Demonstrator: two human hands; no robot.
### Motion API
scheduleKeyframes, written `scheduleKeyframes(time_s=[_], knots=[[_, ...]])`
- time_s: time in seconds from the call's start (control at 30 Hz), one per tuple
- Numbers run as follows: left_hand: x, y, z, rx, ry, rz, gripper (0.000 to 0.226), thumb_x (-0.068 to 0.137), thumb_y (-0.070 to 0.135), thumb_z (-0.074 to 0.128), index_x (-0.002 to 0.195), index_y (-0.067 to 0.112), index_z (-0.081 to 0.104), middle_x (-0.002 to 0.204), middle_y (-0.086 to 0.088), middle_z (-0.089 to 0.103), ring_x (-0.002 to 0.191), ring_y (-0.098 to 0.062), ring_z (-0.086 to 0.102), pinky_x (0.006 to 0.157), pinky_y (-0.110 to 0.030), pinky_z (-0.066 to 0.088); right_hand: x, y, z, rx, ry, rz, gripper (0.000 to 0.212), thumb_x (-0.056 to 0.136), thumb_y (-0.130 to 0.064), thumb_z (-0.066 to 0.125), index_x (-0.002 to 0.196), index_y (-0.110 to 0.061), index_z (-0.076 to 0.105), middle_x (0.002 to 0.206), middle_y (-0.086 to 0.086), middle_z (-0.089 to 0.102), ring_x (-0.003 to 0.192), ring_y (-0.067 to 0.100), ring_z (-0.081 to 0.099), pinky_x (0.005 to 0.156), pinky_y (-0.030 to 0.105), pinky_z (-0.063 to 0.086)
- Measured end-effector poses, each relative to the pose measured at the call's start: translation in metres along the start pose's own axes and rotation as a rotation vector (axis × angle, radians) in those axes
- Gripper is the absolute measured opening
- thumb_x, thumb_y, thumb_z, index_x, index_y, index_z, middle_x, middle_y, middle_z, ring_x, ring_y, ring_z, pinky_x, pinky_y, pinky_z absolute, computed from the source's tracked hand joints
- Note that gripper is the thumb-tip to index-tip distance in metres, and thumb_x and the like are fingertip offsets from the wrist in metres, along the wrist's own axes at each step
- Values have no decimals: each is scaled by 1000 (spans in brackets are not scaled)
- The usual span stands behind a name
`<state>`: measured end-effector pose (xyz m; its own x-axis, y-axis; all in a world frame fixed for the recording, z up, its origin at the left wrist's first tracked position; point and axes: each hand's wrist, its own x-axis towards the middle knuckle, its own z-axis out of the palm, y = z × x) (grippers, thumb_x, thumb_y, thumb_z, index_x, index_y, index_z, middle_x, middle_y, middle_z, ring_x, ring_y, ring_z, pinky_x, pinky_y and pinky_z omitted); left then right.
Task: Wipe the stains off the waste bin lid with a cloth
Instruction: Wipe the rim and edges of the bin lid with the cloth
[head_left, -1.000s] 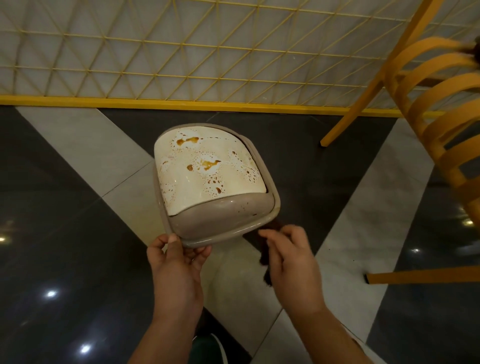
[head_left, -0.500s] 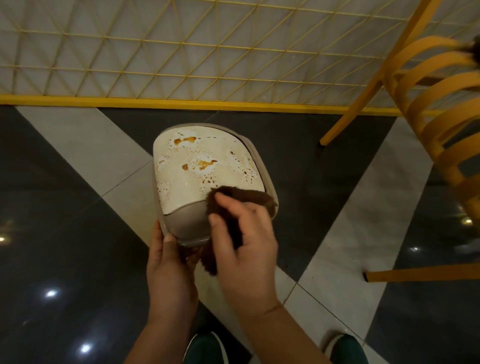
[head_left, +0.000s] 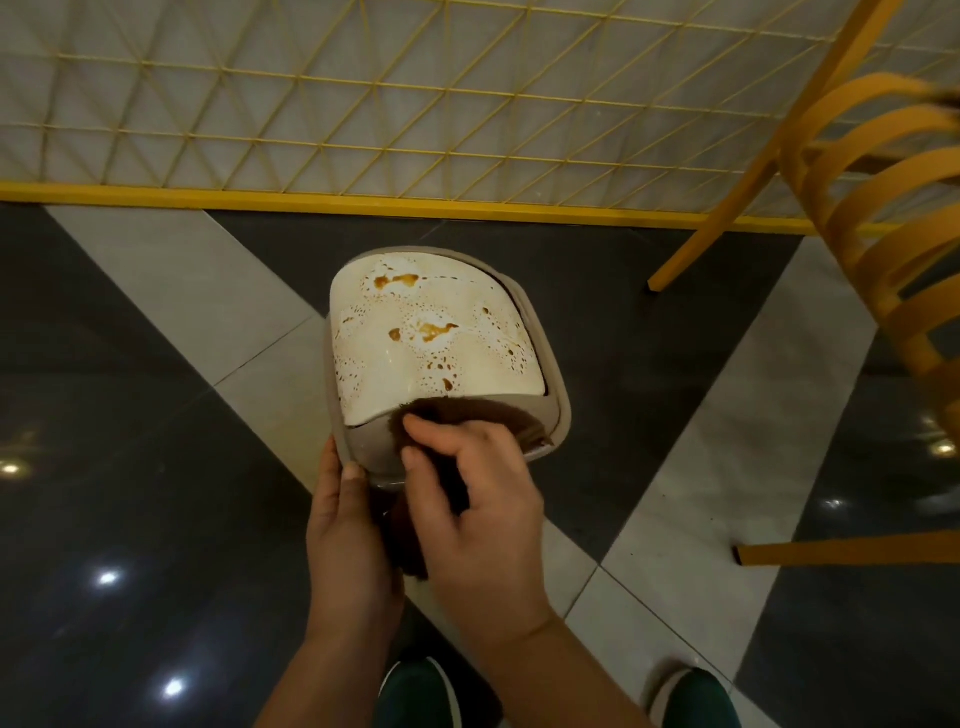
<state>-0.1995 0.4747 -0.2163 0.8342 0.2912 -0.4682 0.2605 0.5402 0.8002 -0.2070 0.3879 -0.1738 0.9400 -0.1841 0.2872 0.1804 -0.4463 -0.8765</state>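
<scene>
A waste bin with a cream lid (head_left: 400, 364) and a grey-beige rim (head_left: 563, 410) stands on the floor in front of me. Brown and orange stains speckle the lid, with larger blots near its far edge and its middle. My right hand (head_left: 478, 499) grips a dark brown cloth (head_left: 498, 418) and presses it on the lid's near grey part. A loose end of the cloth hangs below the hand. My left hand (head_left: 345, 540) holds the bin's near left rim, thumb on top.
A yellow lattice fence (head_left: 363, 119) with a yellow base rail runs across the back. A yellow slatted chair (head_left: 883, 249) stands at the right, one leg near the bin. Dark and pale floor tiles lie all round. My green shoes (head_left: 415, 696) show at the bottom.
My right hand lifted the cloth from below the bin's rim onto the lid's near part, then slid back a little toward me. The left hand stays on the rim.
</scene>
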Motion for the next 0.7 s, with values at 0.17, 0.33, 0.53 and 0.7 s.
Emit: scheduleKeyframes(time_s=[0.17,0.33,0.53,0.7], knots=[[3,1,0,32,32,28,35,104,23,39,133,34,55,125,2,66,105,-19,66,72,-28,54,11,21,-26,151,135,303,26,87,-20,64,98,-44,63,108,-22,56,104,-9,52,87,14,49],[0,-2,-4,35,32,16,37,104,25,39,136,36,52,125,5,65,106,-18,65,70,-25,55,23,37,-37,155,280,596,23,92,-23,59,111,-37,63,112,-17,57,101,-3,55,93,29,52],[2,0,1,54,30,28,34,104,23,38,129,36,58,124,0,66,108,-21,66,73,-28,54,12,6,-23,77,29,222,27,89,-20,62,103,-43,61,109,-26,52,108,-9,50,89,6,42],[2,1,-2,37,60,3,32,103,26,41,127,39,58,127,2,64,109,-21,64,71,-26,56,26,47,-42,137,218,533,19,91,-26,60,100,-43,63,106,-19,58,98,-7,55,88,18,50]])
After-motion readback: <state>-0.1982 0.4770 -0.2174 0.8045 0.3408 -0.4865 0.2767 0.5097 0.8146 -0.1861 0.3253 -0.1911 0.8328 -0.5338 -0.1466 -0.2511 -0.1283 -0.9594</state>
